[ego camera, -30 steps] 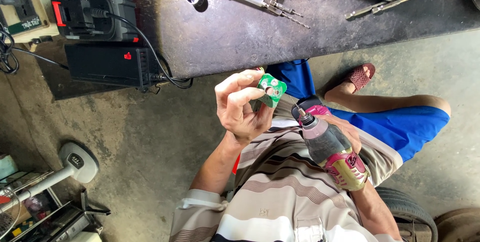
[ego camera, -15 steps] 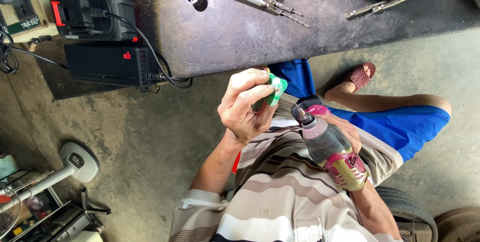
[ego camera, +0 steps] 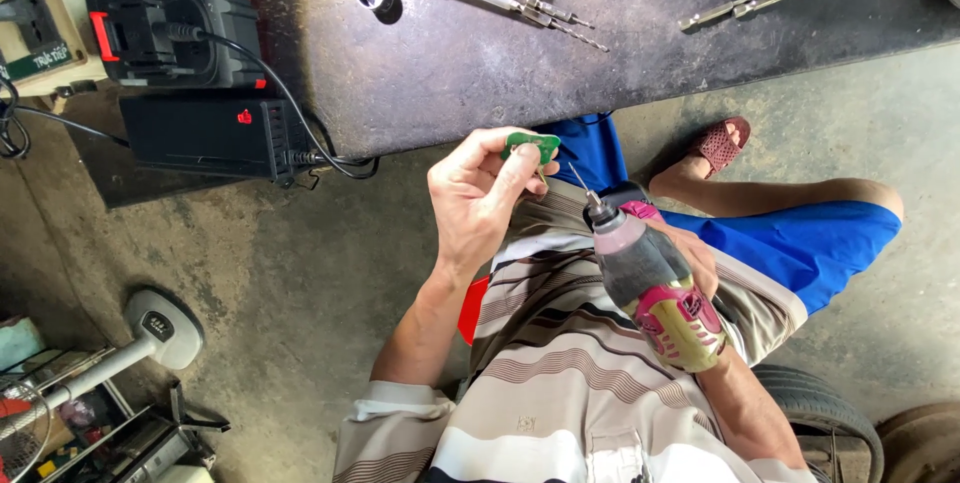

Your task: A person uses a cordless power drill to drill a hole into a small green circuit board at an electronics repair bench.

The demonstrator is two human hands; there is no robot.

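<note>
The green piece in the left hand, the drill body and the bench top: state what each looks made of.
Green piece, pinched by the left hand: probably glossy moulded plastic, going by its even bright colour.
Drill, gripped by the right hand: smooth plastic casing, dark grey and pink, with a thin bare-metal bit.
Bench top: likely steel plate, dark, scuffed and dully reflective; painted stone cannot be ruled out.

One head-worn camera looks steeply down from close above the person's striped lap, toward the dark metal tabletop [ego camera: 450,73] ahead.
</note>
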